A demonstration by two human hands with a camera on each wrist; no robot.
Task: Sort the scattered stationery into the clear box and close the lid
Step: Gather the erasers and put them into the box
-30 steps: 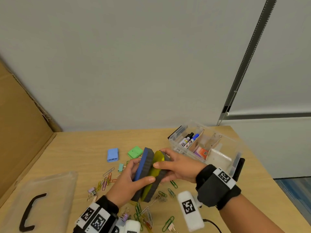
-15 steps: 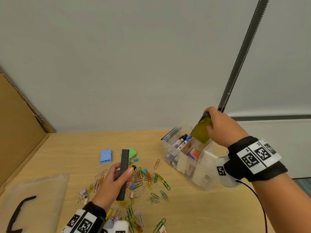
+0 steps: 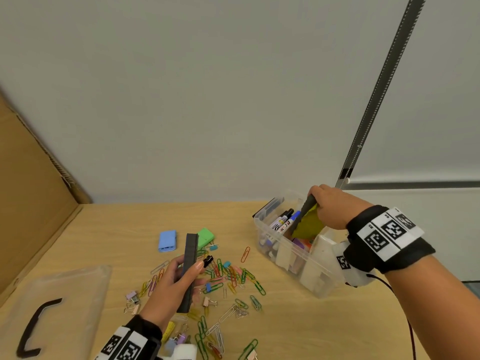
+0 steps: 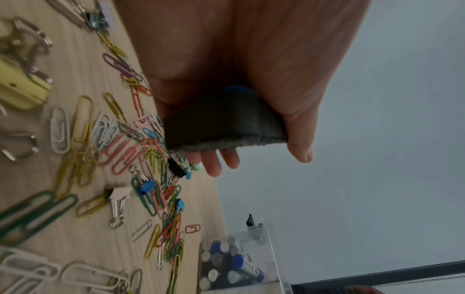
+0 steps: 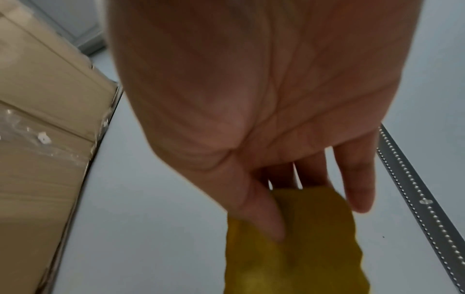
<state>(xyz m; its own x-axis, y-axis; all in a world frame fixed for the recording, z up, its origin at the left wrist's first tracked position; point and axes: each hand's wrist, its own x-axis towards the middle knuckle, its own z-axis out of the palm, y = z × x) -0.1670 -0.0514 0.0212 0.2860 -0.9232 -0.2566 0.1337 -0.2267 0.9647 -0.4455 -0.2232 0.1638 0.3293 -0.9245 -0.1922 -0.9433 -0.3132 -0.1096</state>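
Observation:
My right hand (image 3: pixel 330 209) pinches a yellow board eraser (image 3: pixel 306 224) by its top end and holds it partly down inside the clear box (image 3: pixel 296 258) at the right of the table. In the right wrist view thumb and fingers clamp the yellow eraser (image 5: pixel 297 248). My left hand (image 3: pixel 179 279) grips a dark felt-backed blue eraser (image 3: pixel 190 255), held upright on edge above the scattered paper clips (image 3: pixel 233 276). The left wrist view shows the eraser's grey felt (image 4: pixel 224 127) between thumb and fingers. Markers (image 3: pixel 284 222) lie in the box's far compartment.
The clear lid (image 3: pixel 59 294) with its black handle lies at the front left. A blue sharpener (image 3: pixel 167 241) and a green one (image 3: pixel 205 237) sit mid-table. Binder clips (image 3: pixel 132 300) are mixed among the paper clips. A cardboard panel (image 3: pixel 28 203) lines the left edge.
The two erasers, held together a second ago, have been separated. My right hand carried the yellow one over the box and has lowered it in; my left hand keeps the dark one over the clips.

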